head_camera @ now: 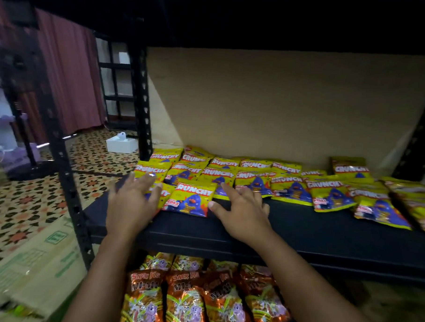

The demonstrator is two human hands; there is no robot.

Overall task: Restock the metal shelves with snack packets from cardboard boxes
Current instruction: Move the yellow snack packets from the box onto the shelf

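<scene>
Several yellow Crunchy snack packets (288,186) lie in rows on the black metal shelf (301,233). One Crunchy packet (193,196) lies nearest the front, between my two hands. My left hand (131,203) hovers over the shelf's left end with its fingers spread above another yellow packet. My right hand (241,210) is spread flat to the right of the front packet, fingertips at the packets behind it. Neither hand holds anything. On the shelf below stand several orange Mi-Mi snack packets (188,301).
A flattened cardboard box (31,269) lies on the patterned floor at the lower left. The shelf's black upright post (67,179) stands left of my left arm. A white box (121,144) sits on the floor behind the rack, near a maroon curtain (69,76).
</scene>
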